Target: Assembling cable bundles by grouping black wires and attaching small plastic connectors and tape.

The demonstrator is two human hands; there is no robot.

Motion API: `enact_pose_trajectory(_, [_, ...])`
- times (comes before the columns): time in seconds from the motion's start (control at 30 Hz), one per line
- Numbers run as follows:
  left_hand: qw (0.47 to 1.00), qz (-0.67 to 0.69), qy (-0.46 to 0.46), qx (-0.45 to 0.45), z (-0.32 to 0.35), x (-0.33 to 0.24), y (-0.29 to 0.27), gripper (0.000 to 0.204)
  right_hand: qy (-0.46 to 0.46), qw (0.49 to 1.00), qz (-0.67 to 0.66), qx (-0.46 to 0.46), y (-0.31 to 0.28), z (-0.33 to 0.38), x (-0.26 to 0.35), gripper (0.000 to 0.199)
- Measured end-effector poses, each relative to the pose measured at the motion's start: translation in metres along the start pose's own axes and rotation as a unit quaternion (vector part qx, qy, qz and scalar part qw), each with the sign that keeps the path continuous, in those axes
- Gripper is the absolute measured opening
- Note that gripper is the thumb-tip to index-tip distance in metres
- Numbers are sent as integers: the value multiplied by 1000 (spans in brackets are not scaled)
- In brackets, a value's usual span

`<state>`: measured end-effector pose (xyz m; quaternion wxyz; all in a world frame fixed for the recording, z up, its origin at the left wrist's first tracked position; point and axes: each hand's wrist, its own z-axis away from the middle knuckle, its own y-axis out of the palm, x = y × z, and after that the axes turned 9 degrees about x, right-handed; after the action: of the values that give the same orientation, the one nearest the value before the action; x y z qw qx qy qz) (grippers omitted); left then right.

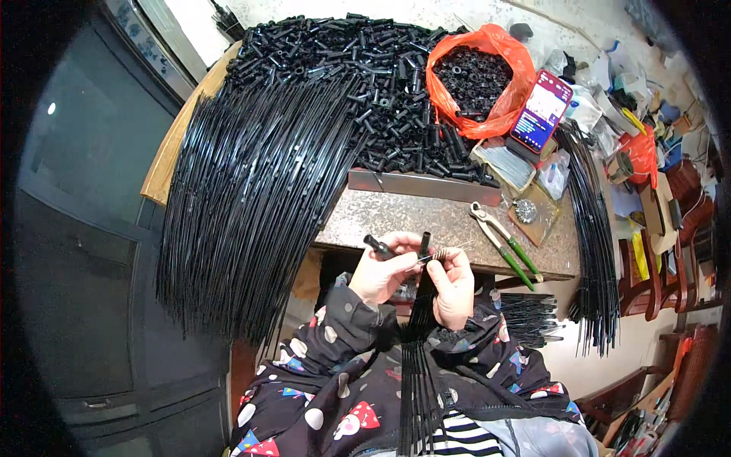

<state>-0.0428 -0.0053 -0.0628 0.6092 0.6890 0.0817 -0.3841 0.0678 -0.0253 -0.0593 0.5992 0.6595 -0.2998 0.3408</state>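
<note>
My left hand [375, 279] is closed round a black tubular plastic piece [378, 247], one end poking out past the fingers. My right hand [454, 292] pinches a small bunch of thin metal pins [440, 256] between thumb and fingers. The two hands nearly meet in front of the table edge. Between them a second black tube [425, 242] stands upright above a bundle of thin black rods [417, 373]. This bundle runs down over my lap. How the tube and rods join is hidden by the fingers.
Black tubular pieces [327, 49] heap behind a metal bar [422, 186]. Long black rods [259, 183] hang off the table's left; more rods [590, 251] hang right. A red bag [499, 122] holds small black parts. Nearby are a phone [541, 113], tray [506, 166] and green-handled pincers [506, 247].
</note>
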Motion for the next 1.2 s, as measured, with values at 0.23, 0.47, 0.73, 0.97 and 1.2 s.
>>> enact_pose_trajectory(0.23, [995, 88, -7, 56, 1, 5, -11, 18, -6, 1000, -5, -13, 1, 0, 2, 16])
enact_pose_trajectory(0.47, [999, 11, -23, -31, 0, -1, 5, 20, -11, 1000, 16, 6, -2, -3, 0, 15])
enact_pose_trajectory(0.73, [997, 63, -26, 27, 0, 7, -13, 18, 1, 1000, -10, -15, 0, -3, 0, 15])
enact_pose_trajectory(0.97, [999, 42, -9, -7, -3, 5, -3, 19, 5, 1000, 8, -8, -1, -3, 0, 15])
enact_pose_trajectory(1.2, [999, 52, -5, 3, 1, 4, -5, 17, 20, 1000, -10, -14, -1, -1, 2, 13])
